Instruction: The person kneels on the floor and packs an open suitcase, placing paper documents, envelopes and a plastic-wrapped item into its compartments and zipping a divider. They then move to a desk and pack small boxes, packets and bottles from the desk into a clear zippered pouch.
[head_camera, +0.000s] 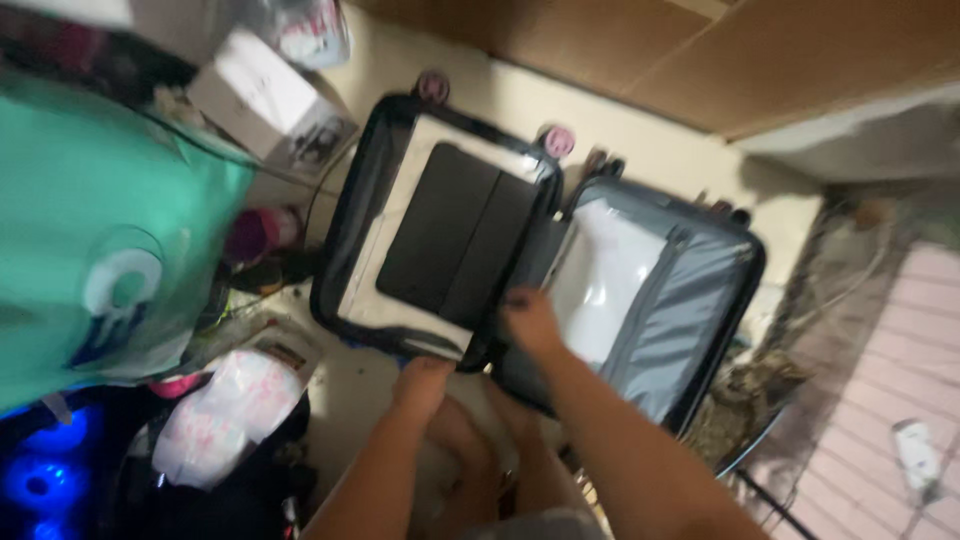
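Open on the floor (640, 120): suitcase (520, 250), right hand (530, 320) gripping its middle edge, left hand (425, 375) at the near rim, grip unclear. Crowding the left: white box (262, 100), teal bag (100, 230), pink-patterned packet (235, 410).

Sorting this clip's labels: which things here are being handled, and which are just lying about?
Handled:
suitcase, open flat
dark pad in its left half
left hand and right hand at its near edge

Lying about:
green bag
white box
patterned white bundle
pink tiled mat
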